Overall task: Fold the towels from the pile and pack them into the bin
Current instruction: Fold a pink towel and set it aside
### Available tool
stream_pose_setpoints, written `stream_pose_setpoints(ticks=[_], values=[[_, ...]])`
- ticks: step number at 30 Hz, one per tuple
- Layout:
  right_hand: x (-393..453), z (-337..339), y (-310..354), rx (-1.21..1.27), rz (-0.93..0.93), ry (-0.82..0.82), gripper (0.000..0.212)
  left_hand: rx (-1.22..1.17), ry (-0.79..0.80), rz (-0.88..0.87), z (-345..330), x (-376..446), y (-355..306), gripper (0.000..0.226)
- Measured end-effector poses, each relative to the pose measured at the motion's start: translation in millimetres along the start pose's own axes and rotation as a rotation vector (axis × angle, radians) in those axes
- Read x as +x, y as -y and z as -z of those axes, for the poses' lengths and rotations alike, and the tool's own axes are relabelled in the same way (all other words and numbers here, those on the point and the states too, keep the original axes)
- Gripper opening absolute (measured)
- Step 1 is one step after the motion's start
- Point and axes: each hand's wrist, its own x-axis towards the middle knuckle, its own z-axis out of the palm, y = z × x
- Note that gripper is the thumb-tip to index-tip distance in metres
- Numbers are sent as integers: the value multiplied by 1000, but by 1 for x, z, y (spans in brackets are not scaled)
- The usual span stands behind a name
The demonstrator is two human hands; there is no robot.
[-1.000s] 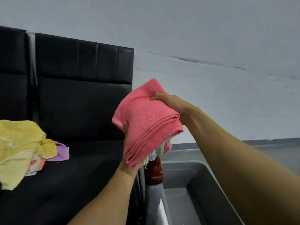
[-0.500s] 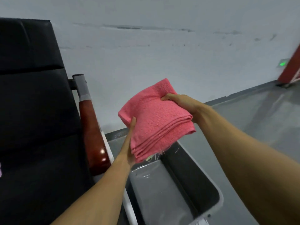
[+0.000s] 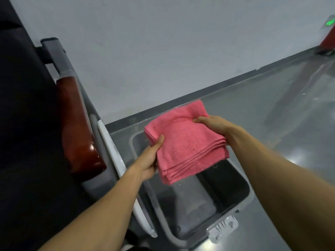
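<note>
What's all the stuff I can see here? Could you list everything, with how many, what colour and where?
folded towel: one, pink, held in the air over the bin
bin: one, grey, on the floor beside the chair; what shows of its inside is bare
chair: one, black, far left
armrest: one, glossy reddish brown on a grey frame, at the chair's side
wall: pale grey, behind
floor: shiny grey, right
green light: one, top right corner
left hand: grips the towel's left edge
right hand: grips the towel's far right corner
</note>
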Motion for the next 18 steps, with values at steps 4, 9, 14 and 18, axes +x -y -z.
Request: stream_pose_setpoints(ticks=[4, 9, 14, 18], values=[[23, -23, -40, -55, -74, -12, 54, 46, -67, 78, 22, 21, 37, 71], [44, -46, -99, 21, -243, 59, 56, 51, -121, 216, 35, 40, 76, 24], [54, -59, -145, 52, -335, 74, 51, 115, -236, 297, 23, 57, 112, 19], [56, -63, -176, 46, -421, 121, 52, 174, -313, 342, 19, 64, 146, 22]])
